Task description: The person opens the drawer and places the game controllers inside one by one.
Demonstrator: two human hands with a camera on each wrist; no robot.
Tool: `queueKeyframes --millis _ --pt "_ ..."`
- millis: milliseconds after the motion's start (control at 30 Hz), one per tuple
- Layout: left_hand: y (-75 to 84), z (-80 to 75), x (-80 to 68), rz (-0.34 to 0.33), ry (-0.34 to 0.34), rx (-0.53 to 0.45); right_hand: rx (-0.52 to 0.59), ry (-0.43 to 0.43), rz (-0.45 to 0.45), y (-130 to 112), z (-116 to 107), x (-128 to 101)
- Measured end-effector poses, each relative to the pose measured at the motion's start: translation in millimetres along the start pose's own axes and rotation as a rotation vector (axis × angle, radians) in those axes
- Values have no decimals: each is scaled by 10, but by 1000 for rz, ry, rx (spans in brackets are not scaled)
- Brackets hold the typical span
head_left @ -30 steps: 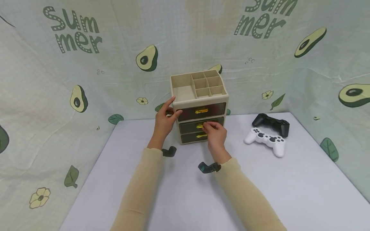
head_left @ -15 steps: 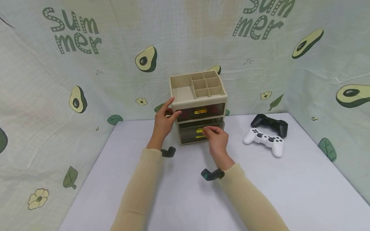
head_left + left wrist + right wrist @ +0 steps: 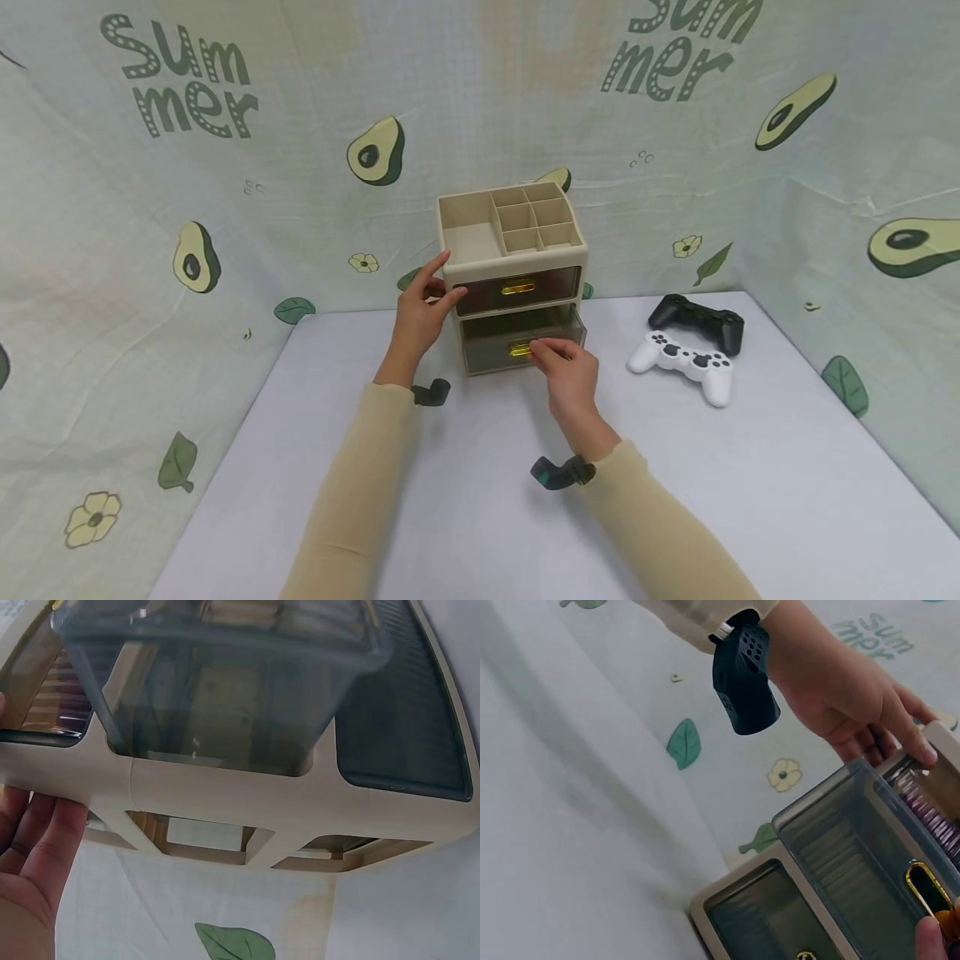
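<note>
A beige desk organizer with a divided top tray and three dark see-through drawers stands at the back of the table. My left hand grips its upper left corner, thumb on the front; in the left wrist view its fingers lie against the beige frame. My right hand pinches the gold handle of the middle drawer, which sticks out of the frame. The right wrist view shows that drawer pulled out and nothing in it, with its gold handle beside my fingertip.
A black game controller and a white one lie on the table to the organizer's right. An avocado-print cloth walls in the back and both sides. The grey tabletop stretches toward me.
My right hand has drawn back toward me with the gold handle, sliding the middle drawer out of the organizer. My left hand has stayed on the corner.
</note>
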State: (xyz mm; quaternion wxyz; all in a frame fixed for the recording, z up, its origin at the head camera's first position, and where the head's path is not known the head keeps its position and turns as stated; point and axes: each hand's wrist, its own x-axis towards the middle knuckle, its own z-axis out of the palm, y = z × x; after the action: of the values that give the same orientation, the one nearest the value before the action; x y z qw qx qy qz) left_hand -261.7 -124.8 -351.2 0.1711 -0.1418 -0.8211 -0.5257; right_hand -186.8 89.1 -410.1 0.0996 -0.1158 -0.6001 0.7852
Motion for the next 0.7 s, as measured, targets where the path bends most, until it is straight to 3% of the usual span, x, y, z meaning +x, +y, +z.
queueKeyframes --millis 700 --pt "-32 -4 32 16 24 17 -1 -27 45 -26 -106 -215"
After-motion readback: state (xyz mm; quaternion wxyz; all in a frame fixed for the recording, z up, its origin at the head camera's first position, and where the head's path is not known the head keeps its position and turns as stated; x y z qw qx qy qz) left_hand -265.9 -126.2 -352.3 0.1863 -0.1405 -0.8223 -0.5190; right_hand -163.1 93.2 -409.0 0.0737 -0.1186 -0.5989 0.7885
